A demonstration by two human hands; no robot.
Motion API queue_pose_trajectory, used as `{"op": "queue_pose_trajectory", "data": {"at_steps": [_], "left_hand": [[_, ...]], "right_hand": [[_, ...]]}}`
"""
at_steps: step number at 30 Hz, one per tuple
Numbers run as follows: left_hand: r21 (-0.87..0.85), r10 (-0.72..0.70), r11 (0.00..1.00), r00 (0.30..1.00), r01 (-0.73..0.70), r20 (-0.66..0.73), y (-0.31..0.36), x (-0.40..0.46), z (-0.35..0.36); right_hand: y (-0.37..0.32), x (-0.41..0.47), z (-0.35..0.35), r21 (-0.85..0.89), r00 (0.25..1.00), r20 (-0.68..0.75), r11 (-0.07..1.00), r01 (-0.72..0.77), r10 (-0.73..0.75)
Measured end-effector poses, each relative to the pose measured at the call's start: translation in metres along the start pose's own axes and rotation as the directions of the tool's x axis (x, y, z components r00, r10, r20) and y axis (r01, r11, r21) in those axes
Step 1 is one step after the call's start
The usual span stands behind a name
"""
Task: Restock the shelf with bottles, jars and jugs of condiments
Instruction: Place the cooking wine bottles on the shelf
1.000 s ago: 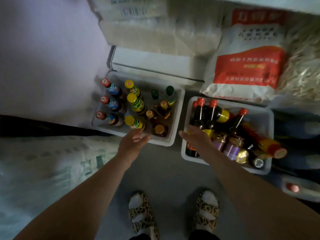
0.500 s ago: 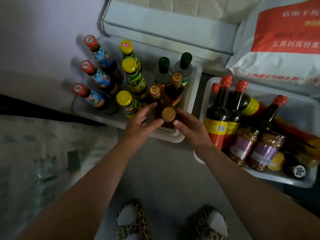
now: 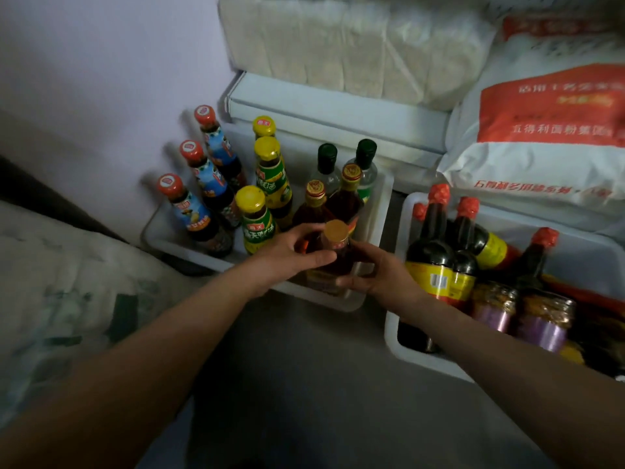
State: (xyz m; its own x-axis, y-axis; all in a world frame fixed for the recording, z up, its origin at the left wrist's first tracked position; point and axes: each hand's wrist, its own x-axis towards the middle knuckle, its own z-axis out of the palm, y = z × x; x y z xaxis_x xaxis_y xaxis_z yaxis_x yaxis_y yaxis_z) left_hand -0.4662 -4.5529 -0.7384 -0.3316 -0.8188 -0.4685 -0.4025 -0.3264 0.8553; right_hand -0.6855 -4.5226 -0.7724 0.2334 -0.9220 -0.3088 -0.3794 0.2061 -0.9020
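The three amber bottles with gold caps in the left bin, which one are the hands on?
The nearest amber bottle, at the bin's front edge. The left hand and right hand wrap its sides; the two behind stand untouched.

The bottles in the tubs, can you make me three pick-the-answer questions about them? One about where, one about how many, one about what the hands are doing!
1. Where is the gold-capped bottle?
A. left tub
B. right tub
C. on the floor

2. How many yellow caps are in the left tub?
A. one
B. three
C. five

3. What are the hands doing?
A. resting on the floor
B. both holding the gold-capped bottle
C. opening the flour sack

Answers: 1 A, it stands at that tub's near edge. 2 B, three yellow caps in a row. 3 B, left hand and right hand wrap it.
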Motion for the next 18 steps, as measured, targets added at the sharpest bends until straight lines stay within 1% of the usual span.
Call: {"op": "queue_pose_trajectory", "data": {"at_steps": [2, 4, 6, 8, 11, 13, 15, 18], "left_hand": [[0.021, -0.035, 0.999, 0.999, 0.035, -0.007, 0.005, -0.002, 0.003], [-0.025, -0.056, 0.998, 0.998, 0.055, -0.033, 0.010, -0.007, 0.009], [-0.063, -0.056, 0.997, 0.995, 0.051, -0.084, 0.016, -0.015, 0.016], [-0.079, -0.043, 0.996, 0.992, 0.034, -0.119, 0.030, -0.019, 0.017], [-0.089, 0.004, 0.996, 0.996, -0.013, -0.093, 0.066, -0.027, 0.013], [-0.091, 0.029, 0.995, 0.994, -0.039, -0.101, 0.091, -0.034, 0.008], [-0.130, 0.046, 0.990, 0.993, -0.060, -0.113, 0.106, -0.038, 0.004], [-0.205, 0.056, 0.976, 0.995, -0.071, -0.079, 0.118, -0.042, 0.003]], "right_hand": [[-0.005, 0.002, -0.001, 0.019, 1.000, 0.014, 1.000, 0.004, -0.004], [-0.010, 0.000, -0.003, 0.060, 1.000, 0.029, 0.998, -0.005, 0.003], [-0.011, -0.004, -0.005, 0.120, 1.000, 0.017, 0.993, -0.006, 0.004], [-0.021, -0.009, -0.009, 0.190, 1.000, 0.001, 0.982, 0.025, -0.026], [-0.038, -0.012, -0.022, 0.274, 0.995, -0.035, 0.957, 0.097, -0.091], [-0.054, -0.015, -0.031, 0.338, 0.988, -0.064, 0.928, 0.153, -0.140], [-0.069, -0.017, -0.038, 0.399, 0.985, -0.096, 0.901, 0.170, -0.143], [-0.086, -0.022, -0.045, 0.451, 0.983, -0.138, 0.876, 0.171, -0.121]]}}
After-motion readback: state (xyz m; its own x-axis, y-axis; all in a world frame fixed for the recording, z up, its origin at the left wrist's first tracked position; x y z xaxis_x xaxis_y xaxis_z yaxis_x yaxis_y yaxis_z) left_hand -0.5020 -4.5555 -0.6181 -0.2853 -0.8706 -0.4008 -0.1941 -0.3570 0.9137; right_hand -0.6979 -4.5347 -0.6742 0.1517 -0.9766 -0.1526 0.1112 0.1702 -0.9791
